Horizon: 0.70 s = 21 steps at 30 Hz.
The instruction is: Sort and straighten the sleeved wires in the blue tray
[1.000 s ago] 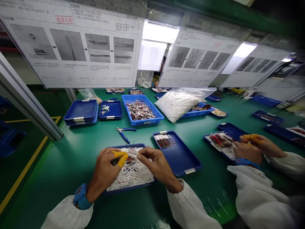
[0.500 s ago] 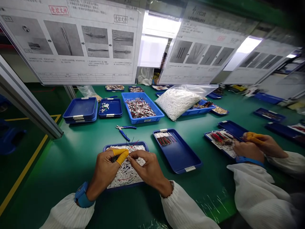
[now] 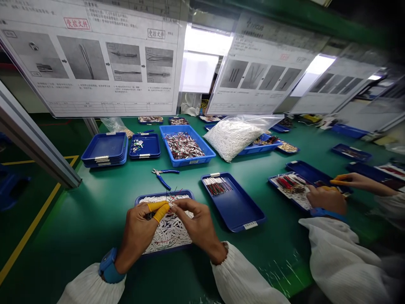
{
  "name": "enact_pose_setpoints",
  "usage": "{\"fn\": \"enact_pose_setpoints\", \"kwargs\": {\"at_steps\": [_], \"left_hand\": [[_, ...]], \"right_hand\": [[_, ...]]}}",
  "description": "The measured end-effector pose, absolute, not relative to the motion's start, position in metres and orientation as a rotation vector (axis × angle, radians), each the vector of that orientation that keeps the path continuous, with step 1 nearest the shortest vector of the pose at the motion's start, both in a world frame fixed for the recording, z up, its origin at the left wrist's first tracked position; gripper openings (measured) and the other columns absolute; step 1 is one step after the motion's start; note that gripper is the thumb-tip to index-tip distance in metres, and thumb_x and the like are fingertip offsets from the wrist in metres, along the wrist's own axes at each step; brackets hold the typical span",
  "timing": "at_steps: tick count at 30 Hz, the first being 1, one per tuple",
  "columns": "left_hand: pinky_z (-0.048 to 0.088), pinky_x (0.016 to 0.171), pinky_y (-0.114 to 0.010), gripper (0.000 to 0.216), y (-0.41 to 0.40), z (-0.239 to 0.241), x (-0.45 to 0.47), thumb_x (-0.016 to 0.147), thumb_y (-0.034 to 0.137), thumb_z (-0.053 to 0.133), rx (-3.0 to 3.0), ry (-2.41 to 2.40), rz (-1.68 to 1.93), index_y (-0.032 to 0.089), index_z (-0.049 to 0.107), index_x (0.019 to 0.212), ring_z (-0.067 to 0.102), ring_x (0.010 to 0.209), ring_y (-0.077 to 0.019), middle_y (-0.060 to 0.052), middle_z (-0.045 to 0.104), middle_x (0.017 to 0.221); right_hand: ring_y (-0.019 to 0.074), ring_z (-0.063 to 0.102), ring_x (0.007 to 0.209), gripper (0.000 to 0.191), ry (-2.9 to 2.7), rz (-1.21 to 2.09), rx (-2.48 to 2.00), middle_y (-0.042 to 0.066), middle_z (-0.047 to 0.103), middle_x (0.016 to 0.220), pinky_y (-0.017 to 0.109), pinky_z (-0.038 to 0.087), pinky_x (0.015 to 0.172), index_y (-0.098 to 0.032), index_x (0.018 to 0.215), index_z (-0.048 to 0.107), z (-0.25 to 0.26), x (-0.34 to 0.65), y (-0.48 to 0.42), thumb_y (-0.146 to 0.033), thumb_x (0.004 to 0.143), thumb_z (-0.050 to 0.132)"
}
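Above a blue tray of white sleeves (image 3: 172,234), my two hands meet fingertip to fingertip. My left hand (image 3: 141,223), with yellow finger cots on thumb and forefinger, pinches a few thin wires (image 3: 172,195), dark and red, whose ends stick up past the fingers. Thumb and forefinger of my right hand (image 3: 198,221) are closed at the same spot on the wires; any small piece between them is hidden. To the right lies a blue tray (image 3: 240,211) with a row of wires with white ends (image 3: 217,185) at its far end. Blue-handled cutters (image 3: 164,177) lie beyond my hands.
A blue bin (image 3: 186,145) of sleeved wires, a bag of white sleeves (image 3: 236,137) and stacked blue trays (image 3: 105,150) stand farther back. Printed sheets (image 3: 104,63) hang above. At right, a co-worker's hands (image 3: 329,200) work over other trays. A metal post (image 3: 38,135) rises at left.
My hands keep their pinch on the wires with barely any shift. The view has tilted slightly. The co-worker's hands have moved apart, one going right.
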<state>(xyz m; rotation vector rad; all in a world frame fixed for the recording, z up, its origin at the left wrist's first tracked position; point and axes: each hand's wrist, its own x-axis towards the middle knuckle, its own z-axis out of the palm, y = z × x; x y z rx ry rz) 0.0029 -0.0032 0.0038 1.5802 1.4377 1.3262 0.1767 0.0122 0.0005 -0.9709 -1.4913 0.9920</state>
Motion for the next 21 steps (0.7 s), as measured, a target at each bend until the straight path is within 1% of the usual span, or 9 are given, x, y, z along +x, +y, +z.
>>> {"fn": "enact_pose_setpoints", "kwargs": {"at_steps": [3, 6, 9, 11, 14, 17, 21], "left_hand": [[0.061, 0.065, -0.032, 0.018, -0.003, 0.004, 0.004, 0.081, 0.037, 0.074, 1.582, 1.450, 1.305, 0.026, 0.083, 0.092, 0.074, 0.077, -0.0232, -0.003, 0.080, 0.080], [0.061, 0.063, -0.032, 0.015, -0.003, 0.005, 0.005, 0.079, 0.035, 0.074, 1.636, 1.460, 1.300, 0.028, 0.084, 0.088, 0.073, 0.074, -0.0227, -0.003, 0.080, 0.080], [0.060, 0.063, -0.032, 0.013, -0.002, 0.005, 0.006, 0.078, 0.035, 0.075, 1.710, 1.478, 1.288, 0.030, 0.084, 0.087, 0.073, 0.075, -0.0230, -0.003, 0.080, 0.082], [0.060, 0.066, -0.033, 0.014, -0.002, 0.003, 0.005, 0.078, 0.036, 0.075, 1.743, 1.488, 1.272, 0.031, 0.084, 0.087, 0.073, 0.079, -0.0238, -0.002, 0.081, 0.084], [0.060, 0.072, -0.036, 0.014, -0.001, 0.001, 0.005, 0.079, 0.038, 0.075, 1.763, 1.499, 1.234, 0.032, 0.083, 0.089, 0.073, 0.082, -0.0243, -0.002, 0.081, 0.086], [0.060, 0.073, -0.036, 0.015, -0.001, -0.001, 0.004, 0.079, 0.038, 0.075, 1.764, 1.509, 1.208, 0.031, 0.083, 0.091, 0.073, 0.084, -0.0245, -0.002, 0.081, 0.087], [0.060, 0.073, -0.037, 0.015, -0.001, 0.001, 0.005, 0.079, 0.038, 0.075, 1.767, 1.507, 1.215, 0.031, 0.083, 0.090, 0.073, 0.084, -0.0247, -0.002, 0.081, 0.086]], "right_hand": [[0.0175, 0.068, 0.071, 0.018, -1.187, 1.092, -0.951, 0.002, 0.073, 0.076, 0.030, 0.056, 0.068, -0.019, 0.089, 0.073, 0.004, 0.185, 0.019, -0.036, 0.085, 0.077], [0.0158, 0.068, 0.073, 0.020, -1.016, 1.107, -0.898, 0.001, 0.074, 0.077, 0.029, 0.056, 0.072, -0.020, 0.091, 0.072, 0.007, 0.190, 0.024, -0.036, 0.082, 0.080], [0.0169, 0.070, 0.077, 0.020, -0.967, 1.113, -0.877, 0.001, 0.076, 0.079, 0.031, 0.057, 0.076, -0.021, 0.091, 0.072, 0.010, 0.189, 0.025, -0.035, 0.081, 0.082], [0.0176, 0.071, 0.078, 0.020, -0.958, 1.112, -0.865, 0.001, 0.076, 0.080, 0.032, 0.057, 0.077, -0.021, 0.090, 0.072, 0.012, 0.187, 0.025, -0.035, 0.080, 0.083], [0.0164, 0.069, 0.073, 0.020, -0.939, 1.072, -0.861, 0.001, 0.075, 0.077, 0.031, 0.057, 0.073, -0.021, 0.089, 0.072, 0.015, 0.185, 0.025, -0.034, 0.079, 0.083], [0.0149, 0.066, 0.067, 0.019, -0.924, 1.006, -0.863, -0.001, 0.072, 0.072, 0.029, 0.056, 0.067, -0.021, 0.087, 0.071, 0.019, 0.185, 0.024, -0.033, 0.079, 0.083], [0.0164, 0.068, 0.068, 0.019, -0.939, 0.942, -0.893, 0.000, 0.072, 0.073, 0.031, 0.059, 0.067, -0.021, 0.086, 0.071, 0.023, 0.183, 0.022, -0.034, 0.079, 0.083]]}}
